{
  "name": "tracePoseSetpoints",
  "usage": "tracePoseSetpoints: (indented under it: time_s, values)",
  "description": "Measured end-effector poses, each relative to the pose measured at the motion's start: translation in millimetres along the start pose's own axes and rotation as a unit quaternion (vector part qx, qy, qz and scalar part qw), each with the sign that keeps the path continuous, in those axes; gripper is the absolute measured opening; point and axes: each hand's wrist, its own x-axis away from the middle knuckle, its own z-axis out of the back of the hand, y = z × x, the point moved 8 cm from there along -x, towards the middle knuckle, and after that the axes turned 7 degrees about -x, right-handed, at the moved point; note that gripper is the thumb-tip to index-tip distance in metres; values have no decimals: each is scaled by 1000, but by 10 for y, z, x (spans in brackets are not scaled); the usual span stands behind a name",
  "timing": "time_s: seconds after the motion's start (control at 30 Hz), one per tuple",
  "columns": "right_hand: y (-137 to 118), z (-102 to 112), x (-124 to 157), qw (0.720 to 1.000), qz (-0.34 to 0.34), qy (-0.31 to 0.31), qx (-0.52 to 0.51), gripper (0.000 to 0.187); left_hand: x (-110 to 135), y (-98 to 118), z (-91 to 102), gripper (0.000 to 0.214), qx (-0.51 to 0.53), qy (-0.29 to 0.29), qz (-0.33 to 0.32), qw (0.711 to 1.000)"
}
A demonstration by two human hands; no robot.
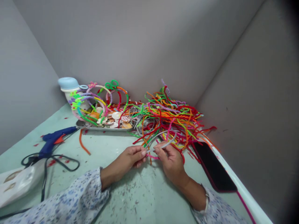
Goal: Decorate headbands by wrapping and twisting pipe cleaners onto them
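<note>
My left hand and my right hand meet at the table's middle. Both pinch a thin grey headband that arcs up from my fingertips. A pink pipe cleaner runs between the two hands at the band's end, and my left fingers are closed on it. Just behind the hands lies a big tangle of coloured pipe cleaners in red, orange, green and pink. Several bare grey headbands lie at its left edge.
A metal tray at the back holds shells and several wrapped headbands. A blue-lidded white jar stands behind it. A blue glue gun with a black cord lies left. A dark phone lies right. Grey walls close in.
</note>
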Motion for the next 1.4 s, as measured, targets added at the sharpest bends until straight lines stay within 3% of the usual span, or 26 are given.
tracePoseSetpoints:
  time_s: [0.2,0.47,0.7,0.8,0.93,1.03,1.1,1.17,1.23,1.3,1.37,1.4]
  values:
    - [-49,-7,8,999,20,-4,50,18,4,76,65,25,-19,41,-29,999]
    - [-389,-90,135,975,148,-25,166,15,19,139,279,20,-32,139,-86,986]
    - [-875,-328,408,898,365,-109,220,17,30,144,307,22,-12,159,-93,983]
    - [-962,-354,463,880,399,-124,224,18,24,136,310,23,7,157,-96,983]
    - [-1069,-314,542,855,446,-95,248,12,12,113,326,23,44,167,-83,982]
    - [-1113,-432,669,823,492,-162,232,5,1,101,306,24,79,162,-68,981]
    - [-1026,-576,689,822,462,-250,220,9,-1,94,285,24,103,155,-61,981]
    - [-855,-645,582,855,376,-278,223,14,3,88,262,23,131,145,-57,979]
    - [-687,-581,419,903,296,-237,201,13,11,89,232,21,151,129,-58,978]
    - [-466,-409,226,953,189,-153,178,13,17,95,188,20,157,105,-59,980]
    - [-299,-243,117,978,124,-82,148,14,21,97,141,20,154,80,-57,983]
    - [-222,-206,89,986,93,-74,116,19,21,94,121,20,151,71,-54,985]
